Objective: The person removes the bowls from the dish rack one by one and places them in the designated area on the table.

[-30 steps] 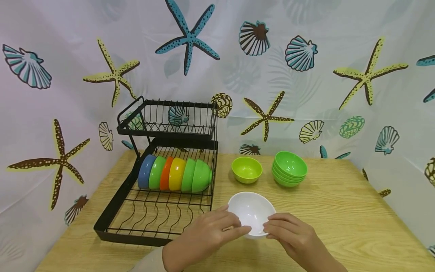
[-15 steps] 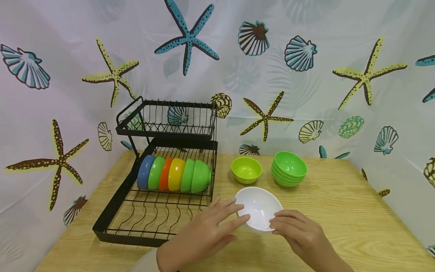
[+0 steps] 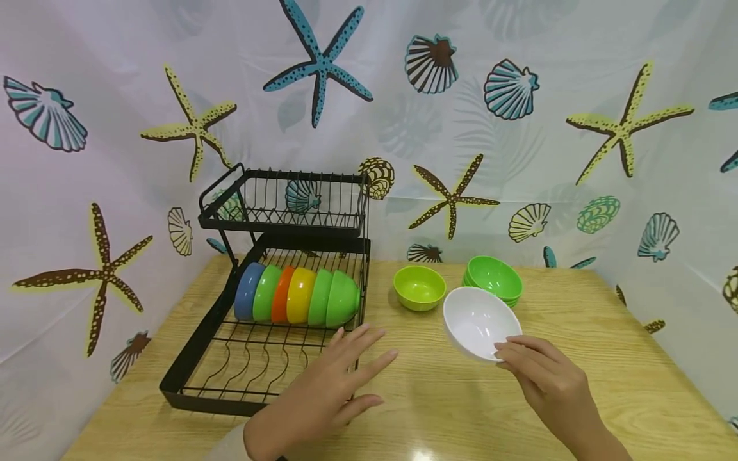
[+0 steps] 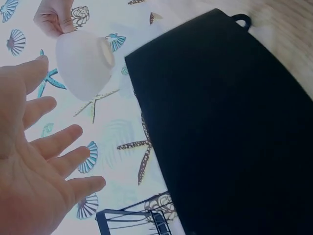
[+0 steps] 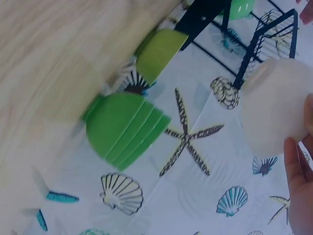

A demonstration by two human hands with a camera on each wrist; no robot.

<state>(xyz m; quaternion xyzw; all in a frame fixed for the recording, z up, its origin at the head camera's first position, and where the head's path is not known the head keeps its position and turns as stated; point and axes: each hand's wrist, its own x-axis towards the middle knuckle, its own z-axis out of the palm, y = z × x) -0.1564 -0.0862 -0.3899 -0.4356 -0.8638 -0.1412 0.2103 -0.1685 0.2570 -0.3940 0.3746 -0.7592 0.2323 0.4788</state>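
A white bowl (image 3: 478, 323) is held by its near right rim in my right hand (image 3: 550, 378), fingers and thumb pinching the edge. It hangs tilted above the table, overlapping the stack of green bowls (image 3: 494, 278) in the head view. My left hand (image 3: 323, 387) is apart from it, fingers spread, over the near right corner of the black dish rack (image 3: 213, 410). In the left wrist view the palm (image 4: 34, 191) faces the camera with nothing in it. The right wrist view shows the white bowl (image 5: 276, 107) from outside, the thumb against its side.
A yellow-green bowl (image 3: 419, 288) stands on the wooden table (image 3: 599, 384) between rack and stack. Several bowls, blue, green, orange and yellow (image 3: 301, 296), lean in a row on the rack's lower tier. The upper tier (image 3: 282, 224) rises behind. A patterned curtain (image 3: 369, 128) surrounds the table.
My right hand has carried the white bowl right and away from me, towards the green stack. My left hand has let go of the bowl and drawn back to the left.
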